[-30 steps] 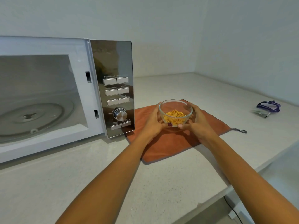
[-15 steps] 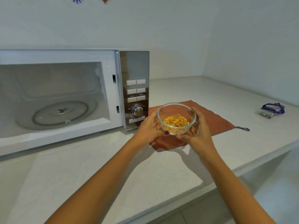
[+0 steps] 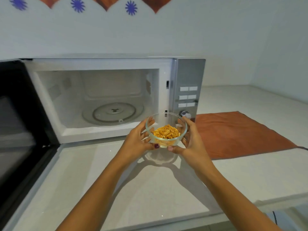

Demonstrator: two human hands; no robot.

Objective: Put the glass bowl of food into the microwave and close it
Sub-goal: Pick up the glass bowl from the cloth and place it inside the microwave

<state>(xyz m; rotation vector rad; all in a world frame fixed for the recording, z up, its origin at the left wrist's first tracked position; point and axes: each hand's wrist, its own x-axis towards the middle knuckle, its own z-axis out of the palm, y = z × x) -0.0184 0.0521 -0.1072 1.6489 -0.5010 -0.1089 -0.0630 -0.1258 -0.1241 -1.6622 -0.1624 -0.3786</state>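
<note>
Two hands, left hand [image 3: 136,140] and right hand [image 3: 189,140], have fingers [image 3: 182,123] clamped on the glass bowl [image 3: 166,130] just outside the microwave [image 3: 103,64], so it's held above the bench [image 3: 150,189], roughly halfway: placing it on the turntable [image 3: 113,112] and shutting the door [image 3: 20,130] remain.

One head-worn wide-angle view looks forward and down from above the table [image 3: 150,189], close in. The open microwave [image 3: 103,97] fills the frame from 9 to 1 o'clock, its door [image 3: 18,124] cut off at the left edge. Both forearms enter from 6 o'clock. The wall [image 3: 150,34] spans 12 o'clock.
</note>
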